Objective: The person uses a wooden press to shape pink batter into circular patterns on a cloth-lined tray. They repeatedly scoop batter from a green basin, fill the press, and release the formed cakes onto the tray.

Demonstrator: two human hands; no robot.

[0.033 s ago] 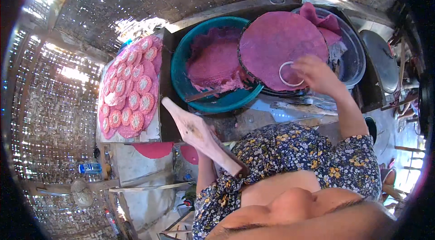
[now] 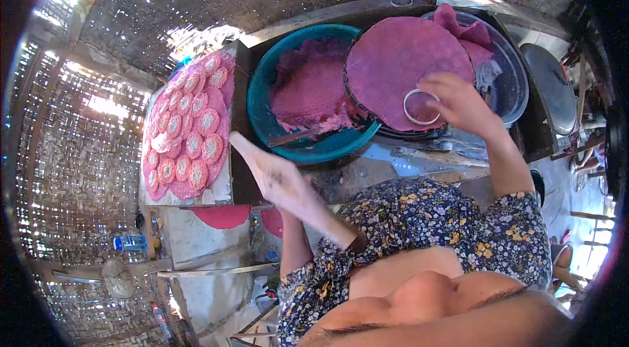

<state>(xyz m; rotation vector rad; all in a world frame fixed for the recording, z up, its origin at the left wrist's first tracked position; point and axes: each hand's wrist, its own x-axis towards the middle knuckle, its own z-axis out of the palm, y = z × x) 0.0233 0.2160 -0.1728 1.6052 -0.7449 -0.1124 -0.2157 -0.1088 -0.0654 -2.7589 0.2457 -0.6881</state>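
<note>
A pale, flat wooden board (image 2: 282, 183), blurred by motion, is raised diagonally in my left hand (image 2: 293, 214), which is mostly hidden behind it. My right hand (image 2: 458, 101) is over a round pink sheet (image 2: 386, 58), its fingers apart at the rim of a white ring (image 2: 407, 111) lying on that sheet. The sheet overlaps a teal basin (image 2: 295, 150), which has pink crumbly material and a stick (image 2: 291, 137) inside.
Many pink rounds with pale centres (image 2: 193, 145) cover the surface at left. A grey tub (image 2: 514, 85) with pink cloth sits behind the sheet, a grey lid (image 2: 550, 85) at far right. Woven walls surround the table (image 2: 242, 98). A water bottle (image 2: 130, 243) lies lower left.
The board has shifted slightly up and to the left and is more blurred. My right hand's fingers have lifted a little toward the back of the ring.
</note>
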